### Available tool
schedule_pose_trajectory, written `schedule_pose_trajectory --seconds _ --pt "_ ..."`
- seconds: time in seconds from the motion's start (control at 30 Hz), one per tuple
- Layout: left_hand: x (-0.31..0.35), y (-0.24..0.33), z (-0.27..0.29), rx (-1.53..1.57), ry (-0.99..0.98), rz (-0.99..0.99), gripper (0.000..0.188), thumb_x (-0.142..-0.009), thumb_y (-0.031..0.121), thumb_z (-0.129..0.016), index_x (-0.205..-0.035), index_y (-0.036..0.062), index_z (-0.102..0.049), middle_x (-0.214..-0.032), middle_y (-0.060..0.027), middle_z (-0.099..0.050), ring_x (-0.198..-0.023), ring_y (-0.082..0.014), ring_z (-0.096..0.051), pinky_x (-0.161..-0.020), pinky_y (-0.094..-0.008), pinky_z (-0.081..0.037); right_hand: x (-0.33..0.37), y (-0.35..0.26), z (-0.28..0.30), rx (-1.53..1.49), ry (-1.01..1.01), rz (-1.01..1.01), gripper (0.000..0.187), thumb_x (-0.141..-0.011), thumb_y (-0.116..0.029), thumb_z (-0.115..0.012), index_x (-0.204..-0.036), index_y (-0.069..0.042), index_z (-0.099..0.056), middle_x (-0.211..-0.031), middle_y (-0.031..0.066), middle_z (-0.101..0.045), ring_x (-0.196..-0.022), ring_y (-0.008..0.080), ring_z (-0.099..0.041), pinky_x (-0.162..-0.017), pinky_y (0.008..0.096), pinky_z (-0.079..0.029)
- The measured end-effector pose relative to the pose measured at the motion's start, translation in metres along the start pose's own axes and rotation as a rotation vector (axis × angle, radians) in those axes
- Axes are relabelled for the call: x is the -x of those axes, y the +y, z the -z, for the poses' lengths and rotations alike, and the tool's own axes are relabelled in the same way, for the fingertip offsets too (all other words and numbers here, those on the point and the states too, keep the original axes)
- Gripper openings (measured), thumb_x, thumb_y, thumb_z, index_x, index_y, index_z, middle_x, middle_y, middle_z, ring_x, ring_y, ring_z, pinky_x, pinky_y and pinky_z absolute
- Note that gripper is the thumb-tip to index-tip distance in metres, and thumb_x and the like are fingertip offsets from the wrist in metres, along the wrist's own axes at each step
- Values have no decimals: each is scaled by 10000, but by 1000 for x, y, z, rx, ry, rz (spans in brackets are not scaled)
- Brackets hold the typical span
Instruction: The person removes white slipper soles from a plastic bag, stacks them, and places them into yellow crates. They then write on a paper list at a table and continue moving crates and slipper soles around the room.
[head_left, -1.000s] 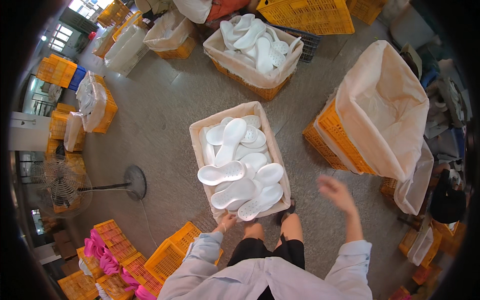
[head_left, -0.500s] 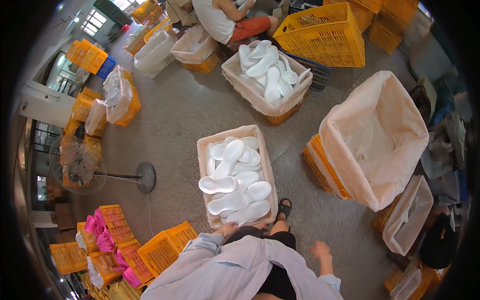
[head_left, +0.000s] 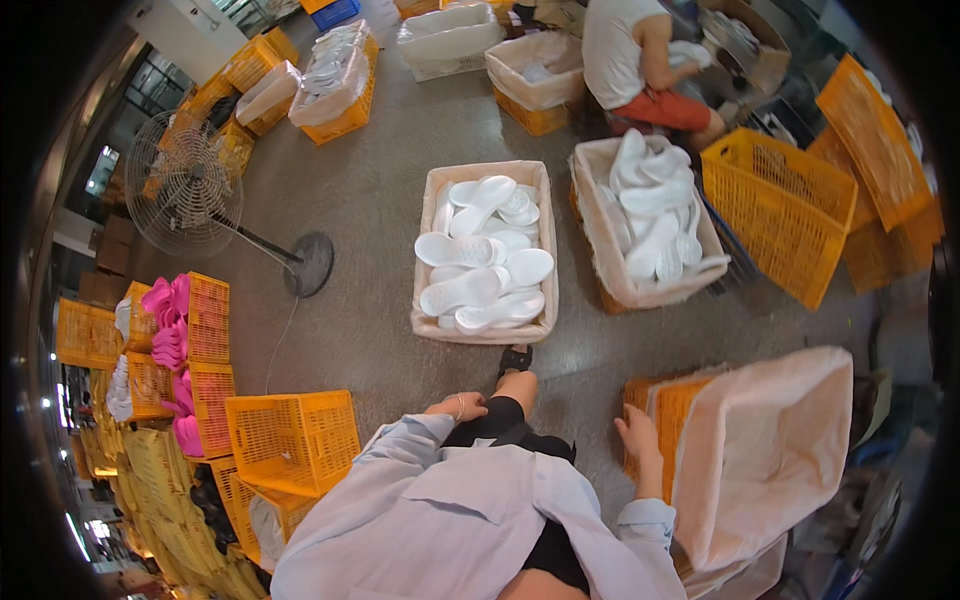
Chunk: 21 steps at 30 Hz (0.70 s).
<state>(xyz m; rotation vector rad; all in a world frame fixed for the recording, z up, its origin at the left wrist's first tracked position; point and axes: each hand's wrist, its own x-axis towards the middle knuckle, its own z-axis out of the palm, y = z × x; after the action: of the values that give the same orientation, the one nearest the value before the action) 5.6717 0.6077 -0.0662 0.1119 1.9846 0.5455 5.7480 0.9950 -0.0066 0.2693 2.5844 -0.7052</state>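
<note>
My left hand (head_left: 464, 405), with a bracelet at the wrist, is at the front of my black shorts, its fingers loosely extended and nothing visible in them. My right hand (head_left: 636, 432) hangs out to the right, fingers apart and holding nothing. Beside it stands an orange crate (head_left: 650, 412), and next to that a large crate liner (head_left: 765, 460) of pale cloth. Ahead of me a cloth-lined crate (head_left: 484, 335) on the floor is heaped with white shoe soles (head_left: 465, 290), some with small holes. Neither hand touches them.
Another lined crate (head_left: 583, 230) of white soles stands ahead right, near a seated person (head_left: 630, 60) and a tilted yellow crate (head_left: 780, 215). A pedestal fan (head_left: 315, 262) trails a cord at left. Yellow crates (head_left: 290, 440) and pink pieces (head_left: 170, 345) are near left.
My view has turned right and I stand farther back from the crate of soles. My right hand has come alongside the orange crate; my left hand stays by my shorts.
</note>
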Motion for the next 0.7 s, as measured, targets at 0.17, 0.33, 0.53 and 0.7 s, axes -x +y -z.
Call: schedule_pose_trajectory --seconds 0.17,0.33,0.53,0.7 --pt "-41 -10 112 -66 143 -13 490 -802 318 -562 -1197 39 -486 -1185 -155 -532 -1104 -302 -498 -922 -369 -397 -102 -79 13 128 -260 10 435 -804 -245 -574 -1166 -15 -502 -1129 194 -545 -1070 318 -508 -903 398 -406" --pt "-55 0 236 -16 185 99 490 -812 332 -528 -1189 20 -492 -1198 -170 -518 -1112 -317 -488 -929 -371 -394 -197 -153 60 -149 -355 169 378 -805 -192 -580 -1135 -15 -529 -1061 187 -584 -987 325 -556 -851 379 -439" --pt "-151 52 400 -4 213 4 453 -819 317 -518 -1152 11 -510 -1132 -160 -564 -1032 -326 -540 -853 -394 -436 -313 -152 119 -226 -117 138 346 -805 -171 -585 -1103 -1 -541 -986 184 -614 -887 311 -599 -765 360 -472" --pt "-258 97 483 557 516 -266 404 -814 242 -563 -1144 16 -509 -1083 -154 -587 -986 -274 -571 -840 -362 -445 -401 -95 169 -122 -391 -226 339 -808 -229 -543 -1079 -26 -561 -991 197 -597 -916 316 -575 -795 384 -441"
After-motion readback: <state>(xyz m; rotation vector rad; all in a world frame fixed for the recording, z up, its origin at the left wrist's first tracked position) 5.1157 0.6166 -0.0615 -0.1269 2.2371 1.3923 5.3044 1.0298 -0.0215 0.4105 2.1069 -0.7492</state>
